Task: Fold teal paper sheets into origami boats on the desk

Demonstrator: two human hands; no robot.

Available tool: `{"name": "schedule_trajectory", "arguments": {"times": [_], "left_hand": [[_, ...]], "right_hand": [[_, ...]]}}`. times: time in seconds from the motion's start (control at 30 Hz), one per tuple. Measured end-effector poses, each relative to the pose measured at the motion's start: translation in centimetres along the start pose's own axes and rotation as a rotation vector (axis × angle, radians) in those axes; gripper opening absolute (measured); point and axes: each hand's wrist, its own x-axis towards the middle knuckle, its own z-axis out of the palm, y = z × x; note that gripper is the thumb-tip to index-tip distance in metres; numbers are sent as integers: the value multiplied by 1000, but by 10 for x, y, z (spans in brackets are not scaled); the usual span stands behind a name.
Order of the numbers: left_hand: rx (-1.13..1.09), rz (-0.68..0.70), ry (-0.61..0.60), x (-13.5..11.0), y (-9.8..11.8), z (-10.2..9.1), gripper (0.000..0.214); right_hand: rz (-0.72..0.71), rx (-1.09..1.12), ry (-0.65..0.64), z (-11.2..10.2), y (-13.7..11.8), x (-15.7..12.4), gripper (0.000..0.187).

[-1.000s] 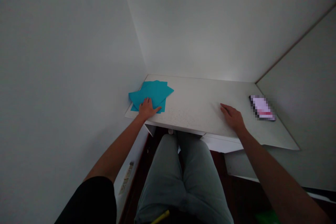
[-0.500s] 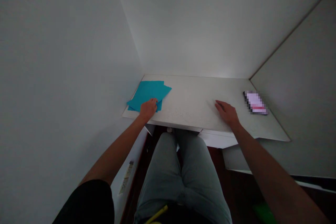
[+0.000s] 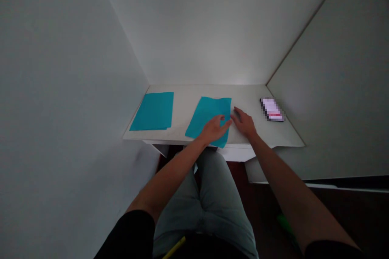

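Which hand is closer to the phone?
Right. The right hand lies on the desk just left of the phone, not touching it. The left hand is farther left, resting on the blue sheet.

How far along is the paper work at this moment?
Done: one teal sheet lies apart from the teal stack, in the middle of the desk. In hand: the left hand presses it flat; the right hand rests at its right edge. Left: the sheet shows no fold; the stack lies untouched.
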Motion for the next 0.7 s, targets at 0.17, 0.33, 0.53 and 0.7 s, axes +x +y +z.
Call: {"name": "schedule_trajectory", "arguments": {"times": [0.17,0.33,0.53,0.7], "left_hand": [[339,119,-51,2,-71,-41,50],[426,62,-21,-16,-117,-58,63],[340,62,129,-21,-119,-59,49],[407,113,43,-20,-121,-60,69]], "right_hand": [[-35,-36,-11,-1,-7,-3,72],[-51,-162,-117,-2,-13,-7,67],[-89,-257,-225,-4,-13,-8,75],[-128,-287,-317,-10,-15,-7,85]]}}
